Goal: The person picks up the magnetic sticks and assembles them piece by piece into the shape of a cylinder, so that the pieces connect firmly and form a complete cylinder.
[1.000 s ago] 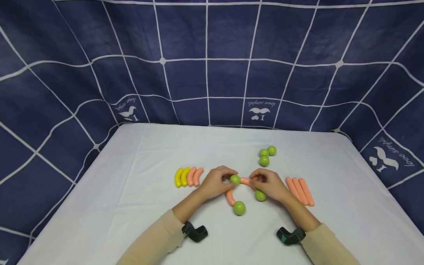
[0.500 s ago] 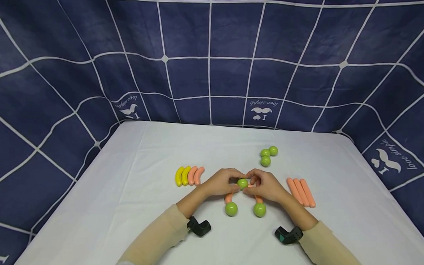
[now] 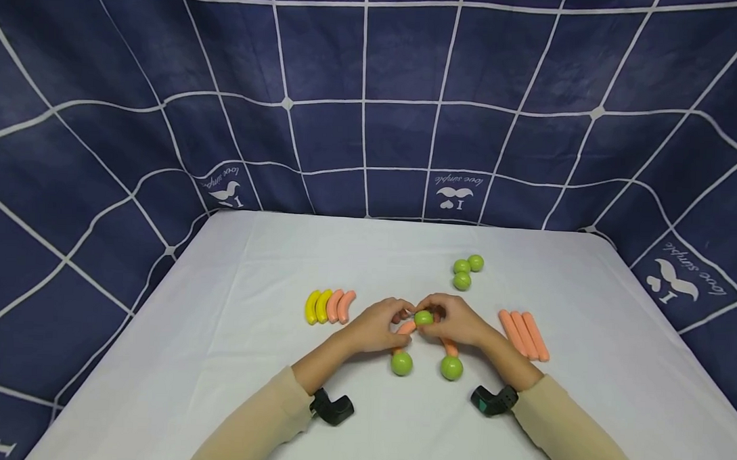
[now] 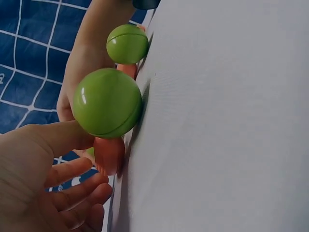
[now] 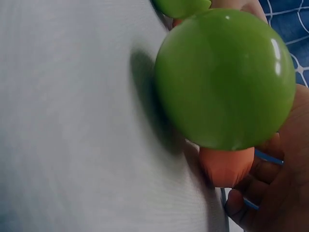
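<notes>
My left hand (image 3: 378, 326) is at the near side of a curved salmon-pink stick (image 3: 407, 327), its thumb and fingers on either side of the stick. The right hand (image 3: 458, 320) pinches a glossy green ball (image 3: 423, 318) at the stick's upper end. Another pink stick (image 3: 450, 346) runs down from under the right hand to a second green ball (image 3: 452, 367). A third green ball (image 3: 402, 363) sits at the lower end of the left stick. In the left wrist view, a green ball (image 4: 108, 102) hides the left thumb tip; in the right wrist view, a ball (image 5: 225, 79) covers much of the work.
Left of the hands lie yellow curved sticks (image 3: 317, 307) and pink curved sticks (image 3: 341, 305) in a row. Straight pink sticks (image 3: 524, 335) lie to the right. Farther back are loose green balls (image 3: 462, 281). A white cloth covers the table (image 3: 265, 389); a blue checked curtain (image 3: 323, 134) surrounds it.
Both lower balls have come to stand side by side, and the top ball has shifted right. The left hand has moved from the top ball to the left stick; the right hand now pinches that ball.
</notes>
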A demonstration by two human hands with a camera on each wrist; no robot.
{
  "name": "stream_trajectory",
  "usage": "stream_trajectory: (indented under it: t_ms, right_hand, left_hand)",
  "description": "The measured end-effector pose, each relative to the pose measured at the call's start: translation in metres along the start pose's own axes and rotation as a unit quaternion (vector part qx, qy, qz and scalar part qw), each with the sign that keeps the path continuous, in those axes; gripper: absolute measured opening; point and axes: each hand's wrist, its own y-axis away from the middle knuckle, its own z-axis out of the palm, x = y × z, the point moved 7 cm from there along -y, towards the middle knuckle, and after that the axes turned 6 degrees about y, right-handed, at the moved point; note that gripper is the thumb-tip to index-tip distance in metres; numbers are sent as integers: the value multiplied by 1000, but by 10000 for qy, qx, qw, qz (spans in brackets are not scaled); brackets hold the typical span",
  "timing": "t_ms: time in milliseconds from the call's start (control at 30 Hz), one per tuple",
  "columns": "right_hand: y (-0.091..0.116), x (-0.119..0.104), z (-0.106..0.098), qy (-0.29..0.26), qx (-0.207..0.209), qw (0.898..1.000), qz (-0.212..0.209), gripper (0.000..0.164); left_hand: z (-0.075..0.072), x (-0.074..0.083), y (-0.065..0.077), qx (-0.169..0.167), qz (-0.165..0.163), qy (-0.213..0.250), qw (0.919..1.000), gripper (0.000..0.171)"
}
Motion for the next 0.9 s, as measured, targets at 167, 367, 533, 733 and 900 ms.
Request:
stream_trajectory:
  t_ms: [167,367,533,733,900]
  right_hand:
    - [-1,7,-7,87,294,9985,462,28]
    - [1,17,-15,218,842,9905,1069,30]
    - [6,22,-23,277,1313,9815,1367,31]
    - [11,24,-28,324,1575,9761,1460,33]
    - [13,25,-29,368,1695,9738,1467,31]
  left_hand:
    - [-7,3,7,264,18,-70,9996,41]
    - [-16,6,11,877,132,-184,9959,25]
    - [-20,14,14,1292,377,-320,9904,19]
    - [-12,21,17,1243,573,-452,9896,25]
    - [1,28,19,816,632,-322,9941,32]
